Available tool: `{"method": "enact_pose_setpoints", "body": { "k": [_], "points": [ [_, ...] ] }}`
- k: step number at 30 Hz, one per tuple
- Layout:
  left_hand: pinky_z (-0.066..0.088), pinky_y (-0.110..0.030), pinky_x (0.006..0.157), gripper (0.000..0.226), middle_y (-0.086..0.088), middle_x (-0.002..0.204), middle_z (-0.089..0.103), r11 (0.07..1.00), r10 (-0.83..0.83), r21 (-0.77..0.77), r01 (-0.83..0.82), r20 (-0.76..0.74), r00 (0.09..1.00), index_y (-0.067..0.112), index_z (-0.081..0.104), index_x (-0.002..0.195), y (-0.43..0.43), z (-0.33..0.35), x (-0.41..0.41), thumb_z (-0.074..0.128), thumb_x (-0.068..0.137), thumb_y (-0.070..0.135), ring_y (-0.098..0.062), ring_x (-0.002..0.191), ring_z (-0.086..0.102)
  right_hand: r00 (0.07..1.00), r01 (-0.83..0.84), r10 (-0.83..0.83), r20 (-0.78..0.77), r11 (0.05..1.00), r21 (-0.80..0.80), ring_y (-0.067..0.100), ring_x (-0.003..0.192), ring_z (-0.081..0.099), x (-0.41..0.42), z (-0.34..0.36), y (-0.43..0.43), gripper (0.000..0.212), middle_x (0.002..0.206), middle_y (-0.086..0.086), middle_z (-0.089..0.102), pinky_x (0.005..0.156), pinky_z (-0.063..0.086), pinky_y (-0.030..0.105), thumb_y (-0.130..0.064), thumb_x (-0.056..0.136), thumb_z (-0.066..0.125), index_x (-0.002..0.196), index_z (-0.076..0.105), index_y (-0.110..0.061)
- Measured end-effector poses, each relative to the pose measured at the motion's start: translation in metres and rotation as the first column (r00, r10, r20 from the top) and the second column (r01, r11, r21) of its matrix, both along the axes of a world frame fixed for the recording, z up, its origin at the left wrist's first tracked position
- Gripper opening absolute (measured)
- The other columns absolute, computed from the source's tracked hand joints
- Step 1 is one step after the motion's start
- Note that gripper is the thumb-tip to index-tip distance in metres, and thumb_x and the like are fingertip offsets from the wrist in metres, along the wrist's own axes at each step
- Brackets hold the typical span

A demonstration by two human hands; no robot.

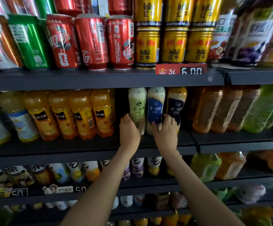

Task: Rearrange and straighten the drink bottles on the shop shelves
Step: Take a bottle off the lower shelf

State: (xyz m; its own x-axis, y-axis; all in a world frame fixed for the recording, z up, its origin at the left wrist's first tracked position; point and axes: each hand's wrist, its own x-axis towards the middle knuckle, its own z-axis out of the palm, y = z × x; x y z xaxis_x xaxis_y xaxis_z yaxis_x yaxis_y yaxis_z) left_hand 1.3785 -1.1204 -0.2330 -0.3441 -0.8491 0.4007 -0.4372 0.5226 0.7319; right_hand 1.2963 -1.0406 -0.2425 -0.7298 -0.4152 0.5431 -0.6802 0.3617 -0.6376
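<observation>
- Red cans (91, 43), front row: three
- Gold cans (174, 44), front: three, with three more stacked on top
- Green can (29, 43): one
- Milk-tea bottles (155, 108): three
- Orange juice bottles (81, 113): four in front
- Hands (130, 129): two

Dark grey metal middle shelf (83, 147), front lip bare. Standing on it, taking the pale green-labelled milky plastic bottle (137, 108) as landmark: just right, touching, blue-labelled milky bottle (155, 110), then navy-labelled tan bottle (176, 105). Left, past a dark gap, row of orange juice plastic bottles with black-yellow labels (77, 115); further left, pale yellow bottles with white-blue labels (18, 118). Far right, amber tea bottles (214, 110), then green ribbed bottles (266, 108). Shelf above: red cans (91, 41), gold cans (173, 46).
</observation>
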Motion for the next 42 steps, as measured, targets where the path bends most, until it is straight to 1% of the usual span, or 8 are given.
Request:
{"method": "enact_pose_setpoints", "body": {
  "k": [5,9,17,22,28,32,35,42],
  "points": [
    [0.039,-0.036,0.1,0.081,-0.019,0.14,0.035,0.995,0.01,-0.1,-0.017,-0.076,0.997,0.003,0.021,0.144,0.02,-0.006,-0.007,0.07,0.084,0.025,-0.03,0.13,0.033,0.997,0.071,-0.064,0.041,0.98,-0.187,0.035,0.109,0.043,-0.031,-0.003,0.033,0.06,0.116,0.021,0.048,0.09,0.043,0.045,-0.02,0.079,0.073,0.125,0.042,0.003],
    [0.038,-0.044,0.103,0.097,-0.021,0.145,0.025,0.994,0.005,-0.11,-0.012,-0.062,0.998,0.005,0.013,0.146,0.028,-0.01,-0.021,0.075,0.077,0.032,-0.033,0.13,0.029,0.959,-0.117,0.115,0.259,0.993,-0.008,0.03,0.12,0.048,-0.057,0.006,0.038,0.063,0.131,0.015,0.05,0.09,0.04,0.031,-0.022,0.084,0.068,0.137,0.037,-0.005],
    [0.027,-0.05,0.108,0.078,-0.022,0.144,0.021,0.91,-0.056,-0.414,-0.014,-0.158,0.986,0.009,0.023,0.139,0.076,-0.017,-0.052,0.068,0.077,0.021,-0.038,0.131,0.026,0.979,-0.15,0.141,0.151,0.987,0.052,0.022,0.123,0.049,-0.075,-0.001,0.069,0.06,0.135,0.009,0.05,0.09,0.038,0.022,-0.029,0.089,0.064,0.139,0.039,-0.01],
    [0.043,-0.043,0.101,0.054,-0.02,0.129,0.042,0.835,-0.345,-0.494,0.242,-0.127,0.93,0.01,0.035,0.131,0.127,-0.013,-0.104,0.062,0.083,0.015,-0.03,0.123,0.038,0.999,0.029,-0.029,0.039,1.0,-0.001,0.026,0.117,0.051,-0.123,-0.001,0.129,0.052,0.128,0.01,0.052,0.084,0.042,0.027,-0.028,0.092,0.059,0.136,0.041,-0.008],
    [0.047,-0.036,0.091,0.058,-0.016,0.123,0.046,0.852,-0.363,-0.451,0.267,-0.14,0.921,0.013,0.039,0.13,0.189,-0.017,-0.187,0.07,0.082,0.011,-0.026,0.114,0.041,0.952,0.304,-0.293,0.085,0.935,-0.18,0.029,0.122,0.038,-0.212,0.004,0.206,0.05,0.128,0.017,0.045,0.08,0.026,0.013,-0.016,0.091,0.059,0.134,0.037,-0.002],
    [0.047,-0.049,0.094,0.065,-0.022,0.136,0.036,0.889,-0.254,-0.426,0.168,-0.153,0.955,0.007,0.036,0.137,0.222,-0.017,-0.25,0.069,0.082,0.022,-0.032,0.125,0.032,0.965,0.22,-0.206,0.161,0.972,-0.08,0.031,0.128,0.035,-0.273,0.005,0.234,0.061,0.136,0.017,0.04,0.094,0.036,0.032,-0.024,0.091,0.06,0.139,0.031,-0.002],
    [0.035,-0.057,0.105,0.08,-0.026,0.147,0.022,0.898,-0.082,-0.439,0.02,-0.123,0.989,0.013,0.024,0.144,0.229,-0.013,-0.282,0.068,0.08,0.032,-0.04,0.133,0.024,0.984,0.093,-0.089,0.153,0.996,-0.015,0.028,0.122,0.044,-0.3,0.002,0.235,0.06,0.133,0.012,0.045,0.088,0.04,0.029,-0.032,0.088,0.064,0.136,0.037,-0.007],
    [0.01,-0.06,0.109,0.097,-0.022,0.151,0.01,0.7,0.098,-0.713,0.036,0.145,0.985,0.027,0.001,0.151,0.214,-0.02,-0.309,0.064,0.08,0.013,-0.045,0.139,0.012,0.997,0.022,-0.026,0.067,0.998,0.063,0.028,0.127,0.043,-0.315,-0.001,0.223,0.062,0.135,0.013,0.047,0.098,0.042,0.035,-0.033,0.091,0.06,0.139,0.035,-0.003]
  ]
}}
